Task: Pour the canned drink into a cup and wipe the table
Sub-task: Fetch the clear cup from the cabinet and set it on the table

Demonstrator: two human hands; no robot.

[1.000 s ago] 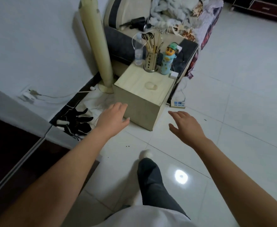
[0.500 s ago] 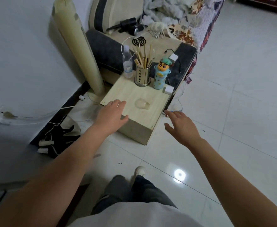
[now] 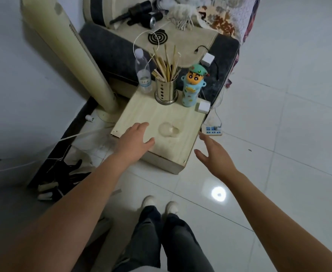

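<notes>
A person stands over a low, box-shaped wooden table with pale grain, both bare arms stretched toward it above glossy white floor tiles. The left hand hovers over the table's near left corner, fingers straight and relaxed, grasping nothing; the right hand hangs just off the near right edge, fingers spread, likewise released. Between them, at the tabletop's center, a clear plastic cup lies on its side, its long axis running left to right; which end is the mouth cannot be told. Along the far edge stand 3 upright items: a clear plastic water bottle at left, a perforated steel holder bristling with chopsticks in the middle, and a rounded cartoon-figure bottle in light blue at right, with a small white cube charger just beside it. A cream tower fan leans at far left.
</notes>
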